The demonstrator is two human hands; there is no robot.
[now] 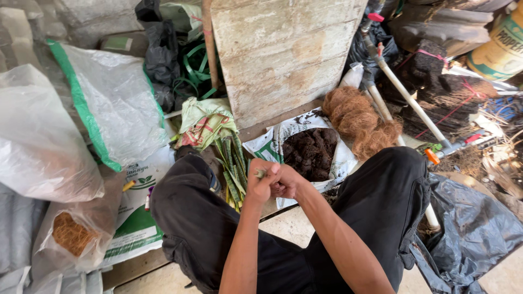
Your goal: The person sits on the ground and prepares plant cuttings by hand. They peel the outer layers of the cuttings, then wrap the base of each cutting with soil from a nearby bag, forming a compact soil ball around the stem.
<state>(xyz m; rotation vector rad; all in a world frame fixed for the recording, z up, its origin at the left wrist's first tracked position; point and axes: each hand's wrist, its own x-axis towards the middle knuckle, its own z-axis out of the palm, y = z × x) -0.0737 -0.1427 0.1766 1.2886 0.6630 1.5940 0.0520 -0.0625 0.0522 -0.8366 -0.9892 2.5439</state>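
1. Person sits on the floor, knees apart, both hands together between them. The left hand (260, 182) has its fingers curled shut on a small green cutting piece (261, 173) — only the tip shows above the fist.
2. The right hand (286, 184) is pressed against the left, fingers folded in. Whether it also grips the piece or just works on it cannot be told from this view.
3. Just beyond the hands lies a bundle of green leaf cuttings (233, 167) on the floor, its upper end wrapped in a crumpled cloth bag (204, 121). Most cuttings look untouched, so the work seems early — one piece in hand, many left.
4. To the right of the bundle, an open white sack of dark compost (310, 152), close to the hands. No cutting is seen planted in it.
5. Behind it, a clump of brown coconut fibre (357, 120); no sign it has been used on a cutting.
6. No finished pieces visible anywhere.
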